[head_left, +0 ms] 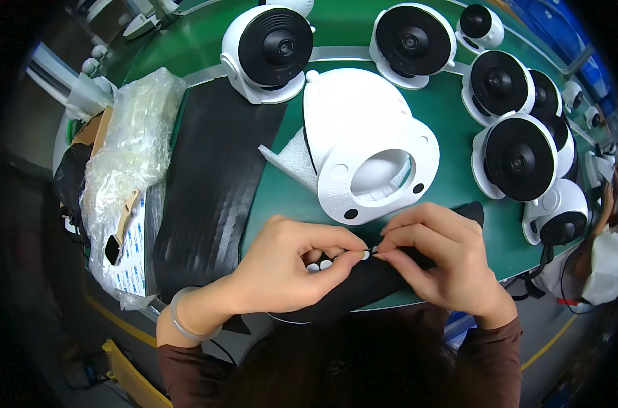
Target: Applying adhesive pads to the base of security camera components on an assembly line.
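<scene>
My left hand (281,262) is closed, with a small white round pad (365,255) pinched between thumb and forefinger. More small white discs (326,264) sit under its curled fingers. Against that pad come the fingertips of my right hand (448,262), closed in a pinch; whatever is between them is too small to make out. Just beyond both hands, a white camera-shaped housing (356,102) lies tipped over on foam (292,163). Its oval base (332,190) faces me, with a large opening, two black round spots near its lower edge and two bare white recesses above.
Several white devices with black round fronts (520,160) stand along the back and right. A black mat (210,163) covers part of the green table (268,217). At left lie bubble wrap (128,163), a sheet of printed backing (130,262) and a tan-handled tool (126,214).
</scene>
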Demonstrator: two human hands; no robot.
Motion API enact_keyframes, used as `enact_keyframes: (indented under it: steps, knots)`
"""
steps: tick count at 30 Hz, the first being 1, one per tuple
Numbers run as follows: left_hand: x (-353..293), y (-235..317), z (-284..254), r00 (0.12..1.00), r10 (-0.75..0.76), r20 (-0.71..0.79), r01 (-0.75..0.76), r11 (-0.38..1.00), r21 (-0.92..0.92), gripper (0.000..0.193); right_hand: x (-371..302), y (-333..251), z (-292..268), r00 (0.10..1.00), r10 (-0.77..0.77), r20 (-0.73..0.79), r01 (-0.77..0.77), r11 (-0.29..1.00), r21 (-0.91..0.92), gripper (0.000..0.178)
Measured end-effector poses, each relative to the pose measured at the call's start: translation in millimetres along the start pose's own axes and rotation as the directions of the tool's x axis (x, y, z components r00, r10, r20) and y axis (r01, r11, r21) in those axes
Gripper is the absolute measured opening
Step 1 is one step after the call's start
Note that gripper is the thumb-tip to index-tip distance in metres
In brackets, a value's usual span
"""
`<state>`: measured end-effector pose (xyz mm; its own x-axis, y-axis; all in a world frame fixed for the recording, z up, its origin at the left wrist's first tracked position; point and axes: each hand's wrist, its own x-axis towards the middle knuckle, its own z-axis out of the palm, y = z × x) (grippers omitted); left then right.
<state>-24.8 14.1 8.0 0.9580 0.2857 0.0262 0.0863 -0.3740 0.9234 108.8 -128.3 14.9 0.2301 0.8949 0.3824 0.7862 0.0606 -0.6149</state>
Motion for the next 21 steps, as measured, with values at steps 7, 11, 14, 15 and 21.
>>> enact_keyframes:
  steps: [7, 11, 14, 15, 21]
  knots:
    - [-1, 1, 1, 0.983, -0.17, -0.072, 0.161, 0.98, -0.113, 0.009, 8, -1, -23, 0.976, 0.075, -0.205, -0.055, 0.993, 0.102, 0.006]
    - [-1, 1, 4, 0.982, -0.098, -0.159, 0.102, 0.995, 0.021, 0.045, 22, 9, -35, 0.922, 0.084, -0.379, -0.06, 0.995, 0.075, 0.003]
    - [-2, 4, 3, 0.993, -0.049, -0.111, 0.065, 0.987, 0.147, 0.056, 31, 7, -31, 0.912, 0.215, -0.348, -0.118, 0.953, 0.279, 0.004]
    - [-2, 3, 2, 0.992, -0.052, -0.114, 0.069, 0.986, 0.149, 0.056, 34, 6, -31, 0.921, 0.234, -0.31, -0.155, 0.954, 0.258, 0.004]
    - [-2, 4, 2, 0.995, -0.006, -0.102, 0.022, 0.987, 0.157, 0.055, 37, 4, -31, 0.936, 0.224, -0.272, -0.187, 0.97, 0.157, 0.005]
